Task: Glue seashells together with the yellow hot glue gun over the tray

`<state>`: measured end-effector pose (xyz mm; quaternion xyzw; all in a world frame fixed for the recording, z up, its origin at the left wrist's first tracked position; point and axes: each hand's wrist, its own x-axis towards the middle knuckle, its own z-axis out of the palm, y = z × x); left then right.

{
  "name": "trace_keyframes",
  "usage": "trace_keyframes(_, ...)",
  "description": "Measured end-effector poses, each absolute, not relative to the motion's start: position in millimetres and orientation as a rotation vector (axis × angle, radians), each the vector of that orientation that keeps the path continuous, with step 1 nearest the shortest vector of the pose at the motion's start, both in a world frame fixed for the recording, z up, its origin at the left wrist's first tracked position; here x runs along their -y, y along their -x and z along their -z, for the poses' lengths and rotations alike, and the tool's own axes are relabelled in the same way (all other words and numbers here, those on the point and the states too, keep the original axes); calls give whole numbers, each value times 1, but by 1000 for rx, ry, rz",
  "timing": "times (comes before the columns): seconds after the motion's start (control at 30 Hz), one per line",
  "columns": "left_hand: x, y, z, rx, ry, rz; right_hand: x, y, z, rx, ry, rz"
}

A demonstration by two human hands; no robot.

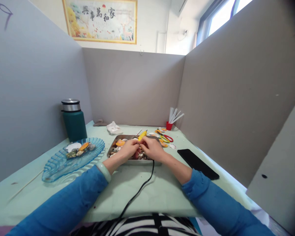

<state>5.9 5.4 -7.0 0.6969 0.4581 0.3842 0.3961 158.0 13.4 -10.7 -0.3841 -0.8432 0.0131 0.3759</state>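
Over a metal tray (116,139) of shells and pebbles (144,155), my left hand (130,148) and my right hand (151,147) meet with fingertips pinched together. Whatever lies between the fingers is too small and covered to make out. Just beyond the fingertips a yellow glue gun (142,135) rests at the tray's far side. A black cord (140,190) runs from the tray's near edge toward my lap. An orange shell piece (120,143) lies in the tray left of my hands.
To the left are a blue plastic plate (64,170) bearing stones and shells, a thin stick (27,185) and a green bottle (75,124). Scissors (166,137), a black phone (198,164) and a red cup (169,126) of glue sticks (173,114) are on the right. Grey partitions (135,85) surround the table.
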Motion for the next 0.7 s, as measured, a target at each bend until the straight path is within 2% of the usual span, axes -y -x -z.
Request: trace_keyframes(0.7,-5,-6,6,-1191,-1752,-968,-9,-158,7,2178,1031,-52)
